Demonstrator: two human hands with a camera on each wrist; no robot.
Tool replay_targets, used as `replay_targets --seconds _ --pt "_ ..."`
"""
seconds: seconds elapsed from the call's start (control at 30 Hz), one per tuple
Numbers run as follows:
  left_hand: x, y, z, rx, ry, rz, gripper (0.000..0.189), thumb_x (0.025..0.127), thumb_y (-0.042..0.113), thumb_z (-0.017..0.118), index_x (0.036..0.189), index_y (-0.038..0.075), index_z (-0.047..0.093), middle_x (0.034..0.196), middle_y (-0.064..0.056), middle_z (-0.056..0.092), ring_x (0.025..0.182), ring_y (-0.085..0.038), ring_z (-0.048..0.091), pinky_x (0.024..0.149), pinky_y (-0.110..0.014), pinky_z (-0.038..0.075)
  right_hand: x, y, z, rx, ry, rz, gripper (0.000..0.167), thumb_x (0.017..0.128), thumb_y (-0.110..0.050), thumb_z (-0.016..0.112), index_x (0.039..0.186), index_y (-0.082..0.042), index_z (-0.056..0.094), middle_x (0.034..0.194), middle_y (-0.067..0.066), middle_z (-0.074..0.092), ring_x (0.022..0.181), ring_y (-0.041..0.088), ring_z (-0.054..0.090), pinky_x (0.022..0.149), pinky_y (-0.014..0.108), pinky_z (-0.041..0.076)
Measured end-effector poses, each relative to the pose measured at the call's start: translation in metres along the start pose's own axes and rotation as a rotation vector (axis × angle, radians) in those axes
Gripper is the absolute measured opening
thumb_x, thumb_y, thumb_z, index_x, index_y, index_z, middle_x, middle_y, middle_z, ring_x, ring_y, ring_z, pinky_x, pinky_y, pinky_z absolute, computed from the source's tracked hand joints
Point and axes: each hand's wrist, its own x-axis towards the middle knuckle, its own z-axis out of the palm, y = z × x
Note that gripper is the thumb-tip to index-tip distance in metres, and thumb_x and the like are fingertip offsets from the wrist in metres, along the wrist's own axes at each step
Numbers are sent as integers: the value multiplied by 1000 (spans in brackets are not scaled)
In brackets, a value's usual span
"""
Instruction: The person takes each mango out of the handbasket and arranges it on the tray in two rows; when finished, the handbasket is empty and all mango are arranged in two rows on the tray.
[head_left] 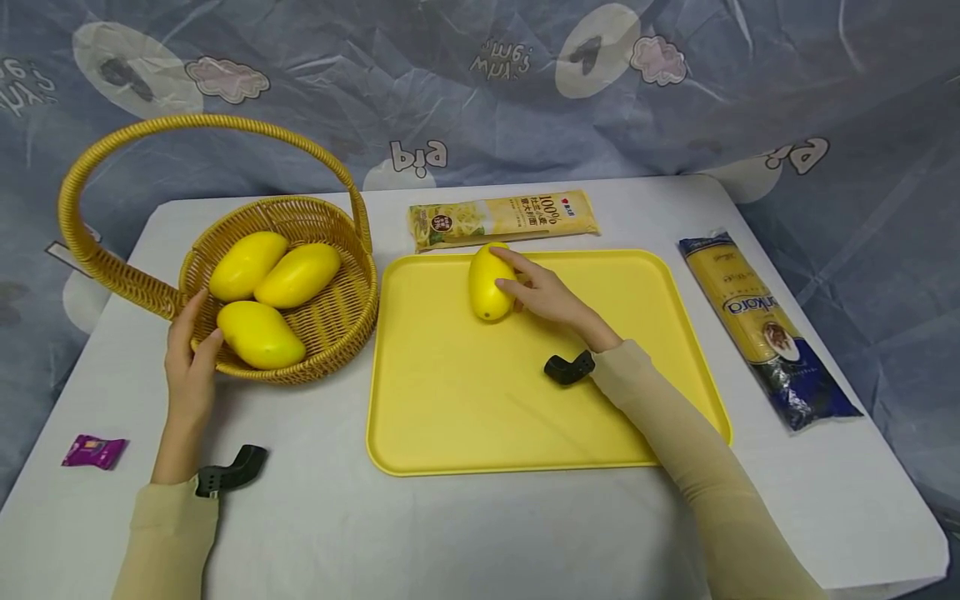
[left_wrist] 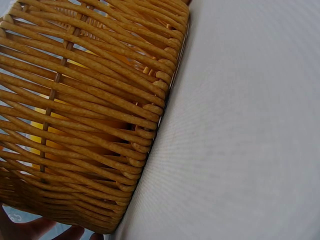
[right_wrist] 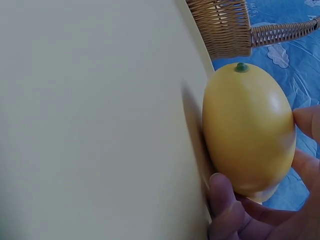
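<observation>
A woven basket point(head_left: 341, 346) with a tall arched handle stands at the left, holding three yellow mangoes point(head_left: 258, 335). My left hand point(head_left: 191, 367) grips its near left side, thumb over the rim and fingers along the outer wall. In the left wrist view, the basket's weave point(left_wrist: 95, 100) fills the left, with fingertips partly visible at the bottom corner. Another mango point(head_left: 486, 283) is at the back of the yellow tray point(head_left: 480, 400). My right hand point(head_left: 551, 296) holds it from the right. The right wrist view shows this mango point(right_wrist: 247, 125) with thumb and fingers around it.
Behind the tray lies a yellow pasta packet point(head_left: 502, 219). A blue and gold pasta packet point(head_left: 765, 325) lies right of the tray. At the far left is a small purple wrapped sweet point(head_left: 94, 452). A grey-blue printed sheet point(head_left: 480, 108) hangs behind the white table point(head_left: 420, 542).
</observation>
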Motion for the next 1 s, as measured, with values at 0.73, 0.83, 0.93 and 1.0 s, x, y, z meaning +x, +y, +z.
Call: replay_targets --seconds 0.73,0.83,0.93,1.0 --pt "1 -1 -1 2 -11 -6 52 93 15 36 145 17 37 152 -3 32 140 -7 25 118 -27 12 1 4 -2 -5 -12 -34 57 98 -29 44 150 -30 21 152 8 29 80 27 56 74 36 47" --pt "1 -1 -1 1 -8 -1 52 92 14 36 145 16 37 152 -4 32 140 -6 25 117 -26 12 0 4 -3 4 -21 -26 58 98 -27 44 150 -28 19 152 10 29 82 30 57 75 39 47" --pt "0 0 0 2 -3 7 52 92 14 36 144 15 37 151 -4 33 139 -6 26 117 -26 12 0 3 -5 -5 -22 -24 58 98 -29 44 150 -30 19 151 12 30 82 29 58 75 38 47" --pt "0 -1 0 5 -2 9 52 92 14 36 144 15 38 151 -4 33 139 -5 26 117 -25 13 -2 2 -7 -16 -19 -22 58 98 -31 44 150 -31 19 150 14 32 81 28 58 74 36 47"
